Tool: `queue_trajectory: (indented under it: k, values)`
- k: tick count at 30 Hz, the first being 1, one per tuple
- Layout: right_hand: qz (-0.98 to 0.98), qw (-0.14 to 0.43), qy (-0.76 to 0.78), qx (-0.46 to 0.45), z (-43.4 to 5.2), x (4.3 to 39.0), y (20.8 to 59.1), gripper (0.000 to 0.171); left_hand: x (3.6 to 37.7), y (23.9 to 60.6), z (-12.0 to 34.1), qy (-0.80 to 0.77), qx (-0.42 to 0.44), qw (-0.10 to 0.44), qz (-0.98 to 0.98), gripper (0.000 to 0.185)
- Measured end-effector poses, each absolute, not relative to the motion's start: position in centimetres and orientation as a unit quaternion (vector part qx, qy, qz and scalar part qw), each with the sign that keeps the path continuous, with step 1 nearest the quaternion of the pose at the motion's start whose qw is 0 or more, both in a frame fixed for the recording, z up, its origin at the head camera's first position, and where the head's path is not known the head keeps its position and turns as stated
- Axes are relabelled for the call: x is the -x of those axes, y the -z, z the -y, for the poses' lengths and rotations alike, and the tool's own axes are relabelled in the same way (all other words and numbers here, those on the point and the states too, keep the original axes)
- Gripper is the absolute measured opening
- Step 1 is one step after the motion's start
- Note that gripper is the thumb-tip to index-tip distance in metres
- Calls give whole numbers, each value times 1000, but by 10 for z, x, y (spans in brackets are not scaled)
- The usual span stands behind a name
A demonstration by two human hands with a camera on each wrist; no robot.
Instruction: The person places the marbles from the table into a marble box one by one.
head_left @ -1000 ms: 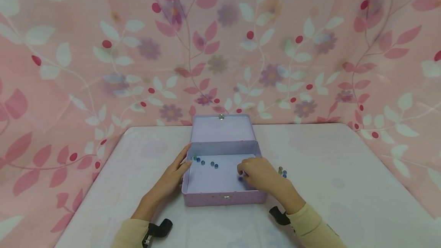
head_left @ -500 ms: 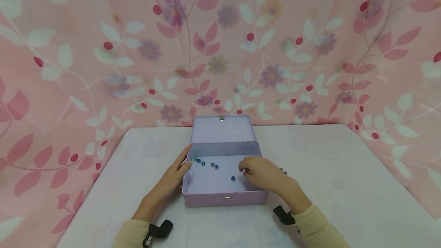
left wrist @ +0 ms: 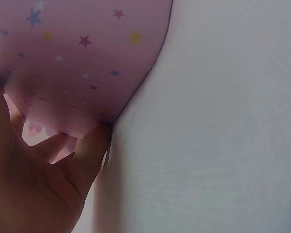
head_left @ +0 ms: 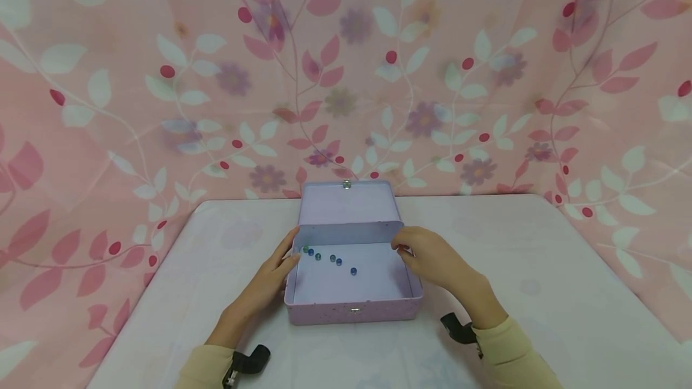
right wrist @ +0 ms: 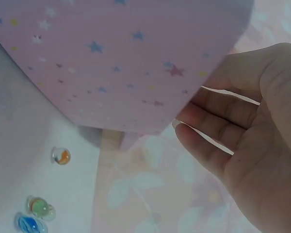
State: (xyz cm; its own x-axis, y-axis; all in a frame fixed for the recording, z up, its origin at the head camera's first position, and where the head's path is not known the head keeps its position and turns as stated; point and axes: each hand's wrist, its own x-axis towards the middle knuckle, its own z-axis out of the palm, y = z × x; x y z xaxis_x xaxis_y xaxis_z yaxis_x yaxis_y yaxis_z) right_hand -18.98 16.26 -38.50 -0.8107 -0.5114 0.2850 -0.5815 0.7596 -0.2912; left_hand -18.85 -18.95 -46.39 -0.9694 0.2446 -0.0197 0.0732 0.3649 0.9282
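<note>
A lilac tin box (head_left: 351,312) with stars on its sides stands with its lid (head_left: 348,203) raised at the back. Several glass marbles lie inside, most toward the back left, with one blue marble (head_left: 354,271) nearer the middle. My left hand (head_left: 273,274) holds the box's left side, thumb at the rim and fingers along the outer wall (left wrist: 82,63). At the right rim is my right hand (head_left: 429,257), its fingers loosely bent over the edge with no marble showing among them. The right wrist view shows that hand (right wrist: 247,121) beside the starred wall.
On the table right of the box lie an orange-swirled marble (right wrist: 62,156), a green marble (right wrist: 39,207) and a blue marble (right wrist: 30,224); the right arm hides them in the head view. A pink floral cloth (head_left: 346,77) hangs behind the white-covered table (head_left: 540,293).
The blue marble has rolled left and back across the box floor. My right hand has moved right, from over the box's inside to its right rim. The left hand has stayed put.
</note>
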Motion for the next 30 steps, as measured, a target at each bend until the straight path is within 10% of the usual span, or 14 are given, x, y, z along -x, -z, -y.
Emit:
queue_trajectory:
  k: [13, 30]
  values:
    - [947, 95, -184, -245, -187, 194, 378, 13, 189, 464, 188, -556, -100, 72, -822, 55]
    - [977, -96, -142, -129, -237, 203, 392, 21, 188, 464, 189, -549, -97, 70, -827, 56]
